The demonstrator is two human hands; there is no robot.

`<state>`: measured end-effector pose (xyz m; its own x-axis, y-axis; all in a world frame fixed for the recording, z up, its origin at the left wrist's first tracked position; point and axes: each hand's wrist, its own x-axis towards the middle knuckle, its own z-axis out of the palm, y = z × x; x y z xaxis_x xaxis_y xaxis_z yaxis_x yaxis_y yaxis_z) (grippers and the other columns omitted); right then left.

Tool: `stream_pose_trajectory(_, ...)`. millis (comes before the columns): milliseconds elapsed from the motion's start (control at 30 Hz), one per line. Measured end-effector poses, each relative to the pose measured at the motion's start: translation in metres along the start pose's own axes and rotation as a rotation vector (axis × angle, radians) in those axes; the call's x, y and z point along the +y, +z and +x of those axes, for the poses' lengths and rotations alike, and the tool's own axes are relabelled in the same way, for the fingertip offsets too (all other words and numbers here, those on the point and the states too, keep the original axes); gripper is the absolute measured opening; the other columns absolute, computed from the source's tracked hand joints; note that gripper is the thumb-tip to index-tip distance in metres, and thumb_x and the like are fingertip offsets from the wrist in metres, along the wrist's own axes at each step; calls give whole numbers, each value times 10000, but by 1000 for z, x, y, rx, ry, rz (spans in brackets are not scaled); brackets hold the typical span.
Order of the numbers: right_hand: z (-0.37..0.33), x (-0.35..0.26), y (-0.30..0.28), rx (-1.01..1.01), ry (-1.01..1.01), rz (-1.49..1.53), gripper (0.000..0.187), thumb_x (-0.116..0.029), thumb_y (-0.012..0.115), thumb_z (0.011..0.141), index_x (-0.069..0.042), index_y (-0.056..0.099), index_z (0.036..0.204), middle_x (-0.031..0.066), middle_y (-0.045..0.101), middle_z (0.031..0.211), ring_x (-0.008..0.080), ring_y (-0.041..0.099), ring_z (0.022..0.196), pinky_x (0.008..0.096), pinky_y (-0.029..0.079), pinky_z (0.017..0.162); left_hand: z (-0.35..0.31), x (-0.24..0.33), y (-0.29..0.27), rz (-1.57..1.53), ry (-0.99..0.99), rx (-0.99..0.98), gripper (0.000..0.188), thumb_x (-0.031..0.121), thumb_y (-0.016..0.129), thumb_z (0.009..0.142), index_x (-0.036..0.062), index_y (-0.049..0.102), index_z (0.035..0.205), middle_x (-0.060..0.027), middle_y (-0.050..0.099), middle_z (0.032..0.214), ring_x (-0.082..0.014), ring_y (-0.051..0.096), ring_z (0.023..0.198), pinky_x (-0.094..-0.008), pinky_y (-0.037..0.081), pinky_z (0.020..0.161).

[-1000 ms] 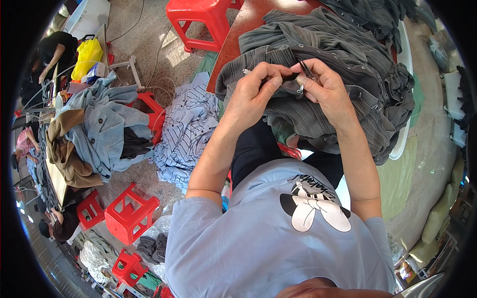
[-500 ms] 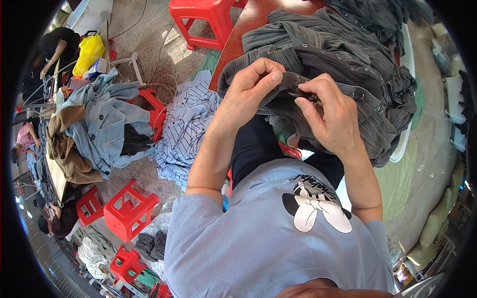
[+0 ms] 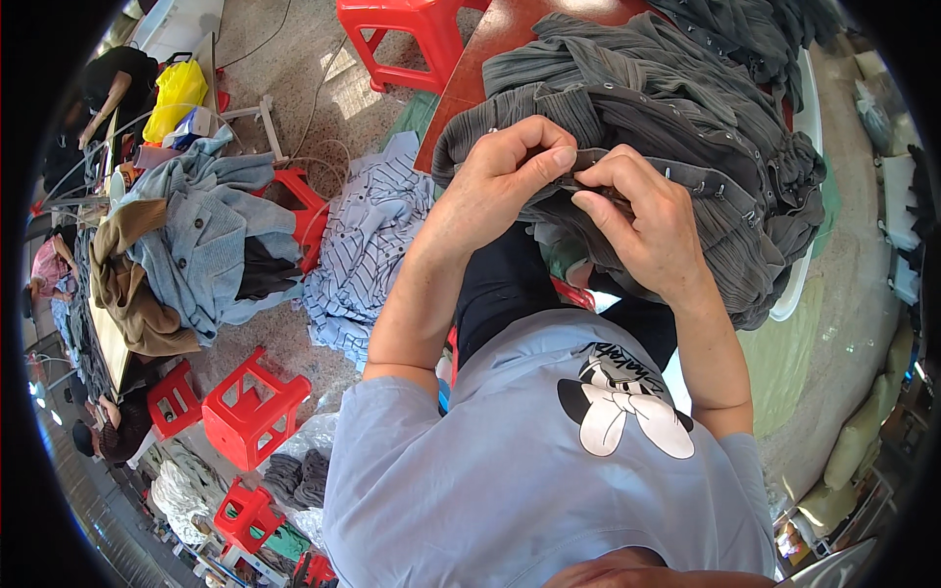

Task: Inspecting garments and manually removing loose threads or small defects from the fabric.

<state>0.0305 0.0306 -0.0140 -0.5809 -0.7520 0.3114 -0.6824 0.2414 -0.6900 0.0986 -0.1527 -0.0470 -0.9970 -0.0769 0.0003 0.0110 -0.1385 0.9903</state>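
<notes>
Busy workshop floor here, speckled concrete with red stools (image 3: 253, 407) all over the place; I count at least five, mostly off to the left of the fingers. Same side, from near to far: one heap of striped blue cloth (image 3: 368, 245), then a blue cardigan (image 3: 211, 240) with a brown top (image 3: 137, 284) just beside it, and a single yellow bag (image 3: 176, 103) past those. At least three other people are over that way too.

The dark grey garment (image 3: 676, 147) is right at the fingertips, bunched beyond and to the right of them on a red table (image 3: 461, 108). Can't tell how many pieces are in that pile. A few metal fasteners run along it, right of the fingers.

Left hand (image 3: 515, 176) has its thumb and forefinger pinched on the garment's edge. Right hand (image 3: 642, 220) has those two almost together at the same edge, but I can't tell if they're gripping. Both elbows bent, forearms angling inward, knuckles up.
</notes>
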Motion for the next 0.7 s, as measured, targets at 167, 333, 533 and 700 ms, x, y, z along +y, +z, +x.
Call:
stream_pose_trajectory(167, -1, 3, 0, -42, -7, 20, 132, -118, 702, 860, -28, 619, 908, 73, 611, 820, 229, 616, 629, 324, 481, 562, 0, -4, -2, 30, 3, -45, 193, 166, 590, 993, -14, 604, 924, -28, 588, 1044, -74, 501, 908, -223, 414, 817)
stream_pose_trajectory(333, -5, 13, 6, 118, 192, 497, 258, -116, 703, 875, -24, 604, 1094, 14, 582, 794, 70, 552, 703, 249, 445, 614, 0, 0, -1, -27, -37, -24, 182, 163, 592, 989, -3, 608, 917, -32, 595, 1040, -68, 503, 916, -218, 416, 822)
stream_pose_trajectory(533, -2, 18, -3, -111, 412, 332, 168, -121, 699, 891, -3, 627, 986, -9, 560, 747, 43, 462, 668, 229, 402, 598, 3, 2, -4, -133, -51, 54, 170, 149, 586, 981, 6, 618, 895, 36, 591, 815, -42, 513, 759, -209, 435, 680)
stream_pose_trajectory(700, -7, 29, -6, -75, 436, 484, 126, -113, 676, 915, -11, 611, 952, -56, 551, 789, 19, 441, 694, 201, 374, 628, 11, -19, -28, 532, 65, 613, 131, 70, 551, 951, -19, 597, 1036, -61, 677, 870, -151, 618, 802, -278, 491, 740)
